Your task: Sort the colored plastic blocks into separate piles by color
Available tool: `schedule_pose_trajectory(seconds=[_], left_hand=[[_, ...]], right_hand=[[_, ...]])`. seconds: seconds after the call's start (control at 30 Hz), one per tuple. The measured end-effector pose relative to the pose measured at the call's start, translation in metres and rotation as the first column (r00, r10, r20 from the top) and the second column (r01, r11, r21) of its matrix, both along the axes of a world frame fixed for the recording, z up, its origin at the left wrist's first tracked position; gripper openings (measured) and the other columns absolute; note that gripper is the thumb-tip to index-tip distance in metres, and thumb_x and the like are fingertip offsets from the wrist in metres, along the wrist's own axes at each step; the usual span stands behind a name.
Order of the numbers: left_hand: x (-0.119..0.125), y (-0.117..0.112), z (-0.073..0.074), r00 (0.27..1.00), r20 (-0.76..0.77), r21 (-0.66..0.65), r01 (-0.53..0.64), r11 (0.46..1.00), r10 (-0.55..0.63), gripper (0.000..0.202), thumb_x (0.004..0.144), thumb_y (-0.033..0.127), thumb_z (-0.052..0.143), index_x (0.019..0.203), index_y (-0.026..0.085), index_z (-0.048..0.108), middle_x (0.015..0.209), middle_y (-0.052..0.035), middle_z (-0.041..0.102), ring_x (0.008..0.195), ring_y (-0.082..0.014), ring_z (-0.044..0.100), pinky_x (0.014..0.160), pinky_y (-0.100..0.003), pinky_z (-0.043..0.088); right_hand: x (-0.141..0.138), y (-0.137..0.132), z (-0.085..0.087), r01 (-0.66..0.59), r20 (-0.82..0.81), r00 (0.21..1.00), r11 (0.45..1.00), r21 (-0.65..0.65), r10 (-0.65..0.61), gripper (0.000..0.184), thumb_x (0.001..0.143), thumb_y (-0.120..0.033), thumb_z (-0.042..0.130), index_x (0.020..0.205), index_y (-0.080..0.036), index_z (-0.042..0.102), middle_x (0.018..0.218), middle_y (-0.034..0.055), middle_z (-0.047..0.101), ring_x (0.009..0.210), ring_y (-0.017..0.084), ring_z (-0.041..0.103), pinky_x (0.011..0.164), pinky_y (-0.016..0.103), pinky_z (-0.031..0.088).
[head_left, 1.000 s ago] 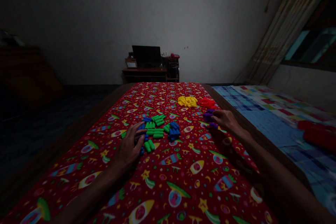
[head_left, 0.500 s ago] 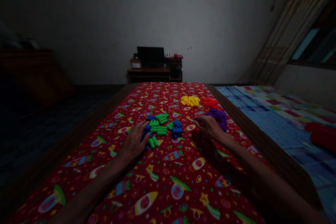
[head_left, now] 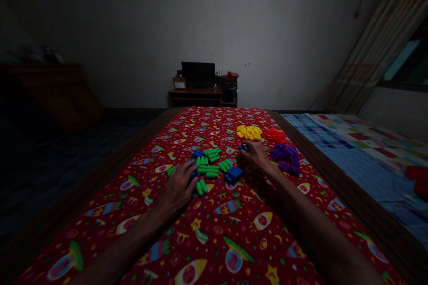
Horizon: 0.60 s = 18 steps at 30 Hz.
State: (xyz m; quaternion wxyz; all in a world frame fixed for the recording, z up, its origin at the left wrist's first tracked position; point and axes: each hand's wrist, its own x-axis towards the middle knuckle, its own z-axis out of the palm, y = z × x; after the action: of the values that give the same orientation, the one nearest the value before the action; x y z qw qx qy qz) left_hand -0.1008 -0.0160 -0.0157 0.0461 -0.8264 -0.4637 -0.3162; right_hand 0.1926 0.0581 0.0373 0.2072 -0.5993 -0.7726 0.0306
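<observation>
My left hand lies over blue plastic pieces, fingers spread and reaching past them; part of that blue group is hidden beneath it. Beside it are several green ribbed pieces. More green pieces touch a small blue cluster to the right. My right hand is closed, with a small blue plastic piece pinched at its fingertips just above the cloth. Close to its right is a pile of purple pieces.
Farther back are a yellow pile and a red pile. The long table wears a red patterned cloth with brown edges. A desk with a dark monitor stands by the wall; a checked blue cover spreads at right.
My right hand has moved away from the purple pile to the left and now shows a blue piece at its fingertips. My left hand stays over the blue pieces; the view has shifted slightly.
</observation>
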Motion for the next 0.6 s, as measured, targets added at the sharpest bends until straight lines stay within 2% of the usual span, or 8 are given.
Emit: schedule_pose_trajectory(seconds=[0.07,0.13,0.23,0.3,0.37,0.5,0.6], left_hand=[[0.001,0.0,0.0,1.0,0.006,0.006,-0.007,1.0,0.007,0.035,0.096,0.03,0.039,0.127,0.02,0.051,0.131,-0.0125,0.054,0.123,-0.0268,0.05,0.105,-0.05,0.04],[0.002,-0.001,0.001,1.0,0.009,0.013,-0.011,1.0,0.011,0.035,0.096,0.031,0.039,0.126,0.019,0.052,0.129,-0.013,0.055,0.122,-0.027,0.051,0.104,-0.05,0.04],[0.002,-0.001,0.001,1.0,0.012,0.007,-0.019,1.0,0.019,0.034,0.096,0.031,0.039,0.125,0.02,0.052,0.13,-0.0123,0.054,0.122,-0.0263,0.051,0.104,-0.049,0.04],[0.002,-0.002,0.001,1.0,0.008,0.002,-0.02,1.0,0.02,0.034,0.096,0.031,0.039,0.125,0.021,0.052,0.131,-0.012,0.054,0.122,-0.0262,0.051,0.105,-0.049,0.04],[0.002,-0.002,0.001,1.0,0.003,0.002,-0.016,1.0,0.016,0.034,0.096,0.031,0.039,0.125,0.02,0.053,0.131,-0.0125,0.054,0.122,-0.0267,0.051,0.105,-0.05,0.04],[0.0,-0.002,0.001,1.0,0.001,-0.003,-0.014,1.0,0.014,0.033,0.096,0.03,0.04,0.124,0.021,0.054,0.132,-0.012,0.054,0.122,-0.0269,0.051,0.105,-0.05,0.04],[-0.001,-0.002,0.001,1.0,-0.02,-0.003,-0.001,1.0,0.001,0.032,0.096,0.029,0.04,0.123,0.021,0.055,0.133,-0.0117,0.053,0.123,-0.0267,0.05,0.105,-0.05,0.04]], right_hand=[[0.012,0.005,-0.006,0.062,0.019,0.998,0.997,0.042,-0.063,0.037,0.086,-0.022,0.053,0.12,-0.012,0.062,0.109,0.0137,0.069,0.098,0.023,0.061,0.078,0.028,0.041],[0.018,0.006,-0.008,0.063,0.034,0.997,0.995,0.078,-0.066,0.039,0.086,-0.021,0.055,0.123,-0.011,0.06,0.114,0.0156,0.067,0.102,0.023,0.06,0.081,0.028,0.041],[0.014,0.001,0.003,0.008,0.081,0.997,0.996,0.094,-0.016,0.034,0.09,-0.024,0.05,0.118,-0.011,0.063,0.109,0.0161,0.068,0.099,0.022,0.061,0.079,0.027,0.04],[0.004,-0.01,0.015,-0.031,0.16,0.987,0.999,0.037,0.025,0.03,0.094,-0.027,0.045,0.106,-0.012,0.068,0.095,0.0147,0.07,0.087,0.021,0.063,0.07,0.026,0.038],[-0.01,-0.025,0.026,-0.114,0.247,0.961,0.992,-0.052,0.124,0.03,0.094,-0.033,0.045,0.096,-0.015,0.07,0.085,0.0127,0.07,0.078,0.02,0.063,0.064,0.026,0.035],[-0.034,-0.053,0.03,-0.292,0.355,0.866,0.933,-0.21,0.351,0.026,0.085,-0.041,0.061,0.098,-0.019,0.069,0.095,0.0111,0.07,0.084,0.02,0.063,0.063,0.026,0.034],[-0.037,-0.056,0.03,-0.298,0.359,0.856,0.922,-0.247,0.373,0.02,0.085,-0.029,0.06,0.099,-0.018,0.068,0.098,0.0109,0.07,0.085,0.02,0.062,0.062,0.026,0.034]])
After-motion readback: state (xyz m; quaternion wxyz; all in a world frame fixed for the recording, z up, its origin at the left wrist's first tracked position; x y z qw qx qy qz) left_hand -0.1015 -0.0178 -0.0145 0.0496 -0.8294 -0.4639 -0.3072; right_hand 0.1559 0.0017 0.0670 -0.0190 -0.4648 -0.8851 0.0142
